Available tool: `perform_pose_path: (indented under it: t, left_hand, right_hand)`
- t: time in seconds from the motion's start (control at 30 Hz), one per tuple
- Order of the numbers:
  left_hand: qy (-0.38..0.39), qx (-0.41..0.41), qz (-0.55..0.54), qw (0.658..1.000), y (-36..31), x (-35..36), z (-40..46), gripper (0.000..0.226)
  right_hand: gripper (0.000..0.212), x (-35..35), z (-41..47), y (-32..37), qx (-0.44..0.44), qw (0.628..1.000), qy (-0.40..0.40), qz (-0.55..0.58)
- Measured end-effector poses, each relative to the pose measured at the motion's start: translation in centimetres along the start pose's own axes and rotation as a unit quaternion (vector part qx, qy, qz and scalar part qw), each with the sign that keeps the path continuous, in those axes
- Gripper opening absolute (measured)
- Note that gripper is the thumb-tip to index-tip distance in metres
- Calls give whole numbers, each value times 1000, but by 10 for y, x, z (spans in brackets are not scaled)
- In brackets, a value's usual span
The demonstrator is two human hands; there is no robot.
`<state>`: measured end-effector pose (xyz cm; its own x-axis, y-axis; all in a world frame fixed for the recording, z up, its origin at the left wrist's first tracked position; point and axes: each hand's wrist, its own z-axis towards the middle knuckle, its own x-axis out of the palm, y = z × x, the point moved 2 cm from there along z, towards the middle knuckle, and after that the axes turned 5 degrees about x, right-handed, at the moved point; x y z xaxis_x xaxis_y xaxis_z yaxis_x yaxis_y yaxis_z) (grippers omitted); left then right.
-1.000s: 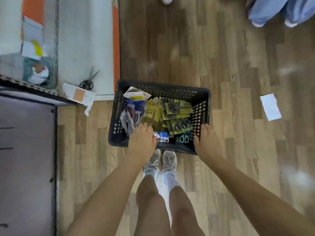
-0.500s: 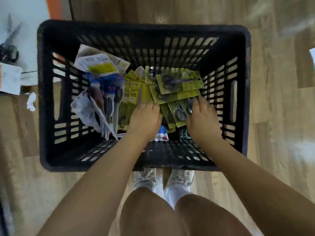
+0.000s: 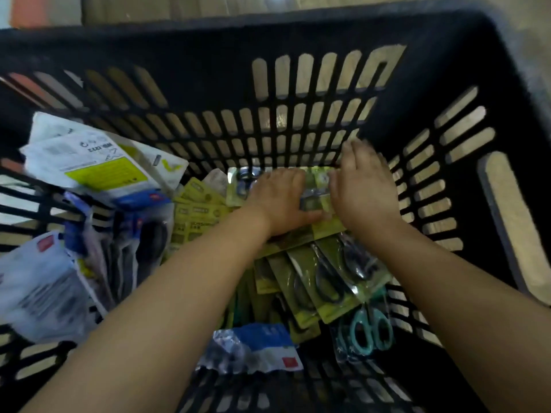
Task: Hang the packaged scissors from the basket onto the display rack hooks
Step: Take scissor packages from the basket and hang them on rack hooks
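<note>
Both hands have moved up to the far end of the black slotted plastic basket since half a second ago; camera is closer. Head view: left hand lies on the top yellow-green carded scissors pack, thumb along its near edge; right hand presses it with fingers fairly straight. Whether either truly grips: cannot tell. More packs stacked below, teal-handled scissors at right.
</note>
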<state>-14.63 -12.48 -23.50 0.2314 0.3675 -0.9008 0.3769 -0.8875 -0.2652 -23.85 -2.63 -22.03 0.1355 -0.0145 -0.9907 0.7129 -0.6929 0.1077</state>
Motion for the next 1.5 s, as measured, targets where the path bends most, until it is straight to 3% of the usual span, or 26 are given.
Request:
perform_pose_path:
  t: [0.13, 0.27, 0.37, 0.47, 0.8, 0.9, 1.13, 1.4, 1.5]
  left_hand:
    - [17, -23, 50, 998, -2, 5, 18, 92]
    - [12, -38, 34, 999, -1, -6, 9, 95]
    - [11, -58, 89, 994, 4, -17, -6, 97]
    - [2, -53, 116, 992, 13, -25, -17, 96]
    - [-1, -148, 37, 988, 70, -22, -84, 102]
    - [-1, -166, 40, 985, 85, -22, -100, 92]
    - [5, -163, 90, 982, 95, -17, -108, 105]
    - [38, -163, 119, 979, 91, -10, -101, 116]
    - [29, -163, 114, 980, 91, -11, -102, 115]
  right_hand:
    - [55, 4, 1, -1, -43, 998, 22, -32]
    - [50, -9, 9, 11, 5, 999, -10, 44]
    - [51, -9, 1, 13, -29, 999, -7, 45]
    - [54, -5, -2, 11, -68, 997, 36, 11]
    - [72, -3, -13, 16, -167, 975, 131, -58]
    - [75, 0, -13, 23, -191, 965, 169, -63]
    - [68, 3, 1, 37, -211, 959, 172, -78]
    - [57, 19, 22, 50, -226, 938, 238, -111]
    - [62, 23, 15, 51, -244, 937, 206, -139]
